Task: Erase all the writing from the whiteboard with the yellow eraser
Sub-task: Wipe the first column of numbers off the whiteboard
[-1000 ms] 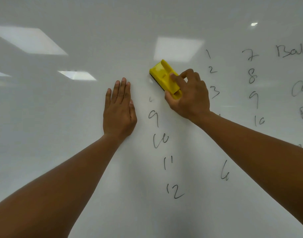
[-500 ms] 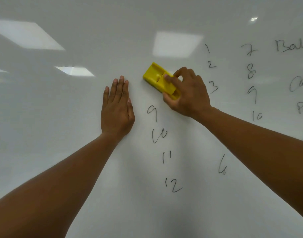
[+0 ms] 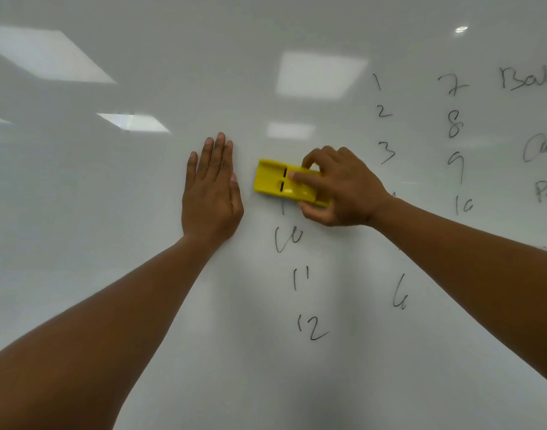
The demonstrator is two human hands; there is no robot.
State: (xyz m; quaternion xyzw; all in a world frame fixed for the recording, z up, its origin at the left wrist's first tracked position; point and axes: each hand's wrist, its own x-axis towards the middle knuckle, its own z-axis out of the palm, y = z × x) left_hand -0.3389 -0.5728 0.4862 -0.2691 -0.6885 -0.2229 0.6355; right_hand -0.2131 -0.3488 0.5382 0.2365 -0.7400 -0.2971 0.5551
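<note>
Two hands: right hand [image 3: 343, 187] grips yellow eraser [image 3: 278, 181]; left hand [image 3: 211, 193] flat on whiteboard [image 3: 111, 212].

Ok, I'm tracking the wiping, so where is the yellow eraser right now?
In the head view the yellow eraser lies flat on the whiteboard near centre, gripped by the right hand, just right of the flat left hand and above the written 10.

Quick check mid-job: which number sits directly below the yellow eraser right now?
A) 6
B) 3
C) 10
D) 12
C: the 10 is written just under the yellow eraser, which the right hand holds against the whiteboard; 11 and 12 come lower in that column.
</note>
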